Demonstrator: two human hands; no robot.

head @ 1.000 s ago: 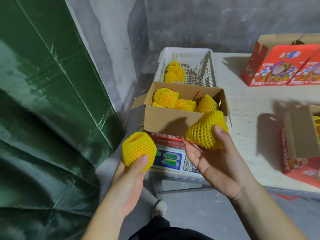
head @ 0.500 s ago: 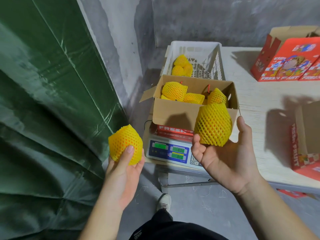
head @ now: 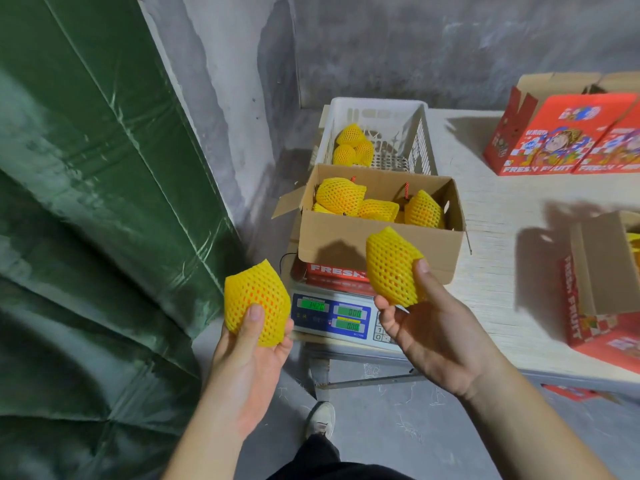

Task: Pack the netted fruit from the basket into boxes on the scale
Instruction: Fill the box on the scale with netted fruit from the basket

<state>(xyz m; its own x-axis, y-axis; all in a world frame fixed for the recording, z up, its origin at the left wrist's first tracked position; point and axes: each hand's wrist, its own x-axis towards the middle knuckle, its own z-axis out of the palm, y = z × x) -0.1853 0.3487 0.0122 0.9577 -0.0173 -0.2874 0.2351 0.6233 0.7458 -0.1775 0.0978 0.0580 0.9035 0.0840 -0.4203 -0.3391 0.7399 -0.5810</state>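
My left hand [head: 250, 358] grips a fruit in yellow foam net [head: 257, 299], held left of the scale [head: 334, 317]. My right hand [head: 436, 336] holds a second netted fruit [head: 393, 266] in front of the open cardboard box [head: 381, 244], thumb against its right side. That box stands on the scale and holds several netted fruits [head: 341, 195]. Behind it, the white plastic basket [head: 415, 133] has a few netted fruits [head: 353, 147] in its left part. The scale's green displays are lit.
A green tarp [head: 86, 220] hangs at the left. Red "Fresh Fruit" boxes [head: 561, 140] stand at the table's back right, and another open box [head: 602, 271] is at the right edge. My shoe [head: 322, 419] is on the grey floor under the scale.
My right hand has tilted its fruit and shifted the thumb onto its right side. My left hand and its fruit moved slightly right, toward the scale.
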